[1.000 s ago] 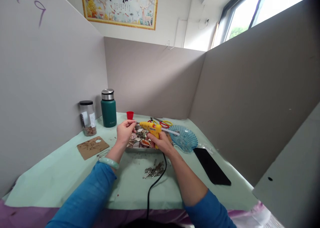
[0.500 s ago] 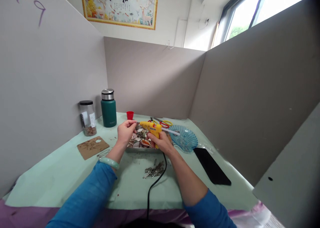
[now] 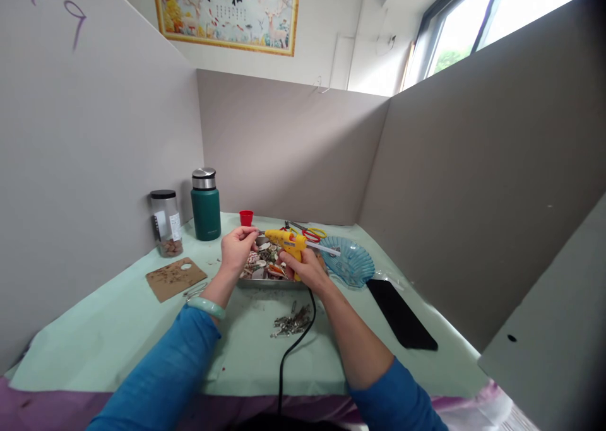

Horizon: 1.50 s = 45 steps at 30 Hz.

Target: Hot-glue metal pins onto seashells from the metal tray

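Note:
My right hand (image 3: pixel 305 268) is wrapped round the handle of a yellow glue gun (image 3: pixel 286 240), which has a clear glue stick (image 3: pixel 323 248) poking out of its back. The gun's nozzle points left, at the fingertips of my left hand (image 3: pixel 238 249). Those fingers are pinched together on something too small to make out. Below both hands lies a metal tray (image 3: pixel 269 284) filled with mixed small pieces, perhaps shells (image 3: pixel 259 272). A black cord (image 3: pixel 290 349) runs from the gun to the front edge.
Small metal pins (image 3: pixel 291 324) lie in front of the tray. At left are a brown board (image 3: pixel 175 279), a jar (image 3: pixel 166 226) and a green bottle (image 3: pixel 206 210). Behind stand a red cup (image 3: pixel 246 218) and scissors (image 3: pixel 312 233); right, a blue dish (image 3: pixel 350 262) and black slab (image 3: pixel 401 314).

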Each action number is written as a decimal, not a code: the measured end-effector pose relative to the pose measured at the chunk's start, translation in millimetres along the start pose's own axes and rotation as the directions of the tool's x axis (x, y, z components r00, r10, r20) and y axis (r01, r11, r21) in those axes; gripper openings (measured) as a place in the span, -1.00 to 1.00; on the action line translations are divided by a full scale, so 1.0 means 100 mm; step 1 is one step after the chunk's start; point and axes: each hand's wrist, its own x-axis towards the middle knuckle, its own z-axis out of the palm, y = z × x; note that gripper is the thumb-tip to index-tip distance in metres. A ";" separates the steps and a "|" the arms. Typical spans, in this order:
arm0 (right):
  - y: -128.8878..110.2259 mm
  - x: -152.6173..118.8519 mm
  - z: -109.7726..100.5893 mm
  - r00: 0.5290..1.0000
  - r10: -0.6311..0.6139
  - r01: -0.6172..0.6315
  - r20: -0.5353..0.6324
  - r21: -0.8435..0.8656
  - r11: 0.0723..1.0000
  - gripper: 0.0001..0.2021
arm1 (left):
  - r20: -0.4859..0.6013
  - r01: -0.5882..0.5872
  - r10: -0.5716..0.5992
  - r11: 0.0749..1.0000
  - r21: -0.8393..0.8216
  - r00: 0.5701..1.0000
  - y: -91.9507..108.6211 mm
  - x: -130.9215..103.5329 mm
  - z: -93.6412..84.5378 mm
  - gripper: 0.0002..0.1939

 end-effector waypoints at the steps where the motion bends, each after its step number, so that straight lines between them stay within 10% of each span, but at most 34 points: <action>1: 0.00 0.00 0.00 1.000 -0.001 0.001 -0.002 -0.001 1.000 -0.60 | 0.000 0.004 -0.004 1.000 0.004 1.000 0.01 -0.01 0.00 -0.76; 45: -0.01 0.00 0.00 1.000 0.001 -0.001 0.004 0.005 1.000 -0.60 | -0.005 0.004 -0.004 1.000 -0.029 1.000 -0.02 0.01 0.00 -0.74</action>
